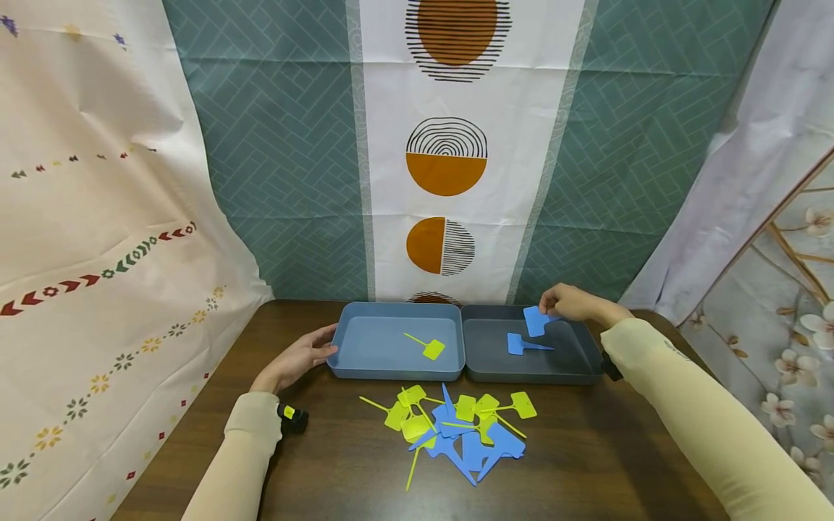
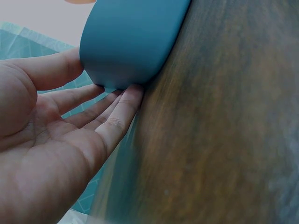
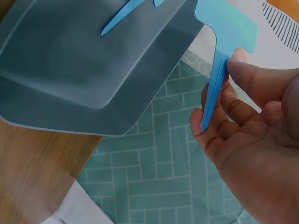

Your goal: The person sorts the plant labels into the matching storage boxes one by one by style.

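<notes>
Over dark tray, R hand pinches blue tag (prob. light, stiff; I'd grip stem); L hand, fingers straight, touches adjoining tray.

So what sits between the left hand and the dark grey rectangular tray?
The blue-grey rectangular tray, holding one flat yellow thin-stemmed tag; head view shows it.
</notes>
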`<state>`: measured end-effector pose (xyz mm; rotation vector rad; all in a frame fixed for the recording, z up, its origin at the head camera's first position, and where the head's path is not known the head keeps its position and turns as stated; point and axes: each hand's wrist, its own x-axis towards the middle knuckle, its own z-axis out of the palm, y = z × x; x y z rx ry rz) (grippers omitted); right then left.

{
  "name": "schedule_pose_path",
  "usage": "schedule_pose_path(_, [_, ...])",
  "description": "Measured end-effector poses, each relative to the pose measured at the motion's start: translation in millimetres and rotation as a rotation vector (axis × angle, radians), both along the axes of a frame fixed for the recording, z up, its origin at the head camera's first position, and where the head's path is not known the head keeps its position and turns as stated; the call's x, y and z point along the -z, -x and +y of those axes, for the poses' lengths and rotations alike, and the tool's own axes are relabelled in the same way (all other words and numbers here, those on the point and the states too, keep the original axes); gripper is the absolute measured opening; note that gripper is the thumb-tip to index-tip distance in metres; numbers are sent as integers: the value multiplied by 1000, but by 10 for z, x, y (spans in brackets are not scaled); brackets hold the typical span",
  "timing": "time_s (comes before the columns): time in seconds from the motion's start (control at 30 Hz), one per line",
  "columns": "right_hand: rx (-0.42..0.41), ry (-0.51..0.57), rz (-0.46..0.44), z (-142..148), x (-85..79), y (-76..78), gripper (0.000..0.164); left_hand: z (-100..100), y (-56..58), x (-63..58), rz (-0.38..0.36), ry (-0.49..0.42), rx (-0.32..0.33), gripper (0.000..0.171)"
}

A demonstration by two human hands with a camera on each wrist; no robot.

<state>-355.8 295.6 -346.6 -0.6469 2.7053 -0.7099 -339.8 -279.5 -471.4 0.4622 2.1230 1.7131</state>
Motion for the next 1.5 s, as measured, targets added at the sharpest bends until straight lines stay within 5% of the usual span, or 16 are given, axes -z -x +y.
schedule_pose_path(0.3, [65,-78,20,83,68,-25,28,19,1,-11,15,-4,17,68])
schedule_pose_path(0.67, [24,-70,50,55,5,-73,23,8,25,-28,9,3,15,67])
schedule_pose_path(1.5, [-41,159,91,-213,57,-702,29,1,7,22,7,14,10,68])
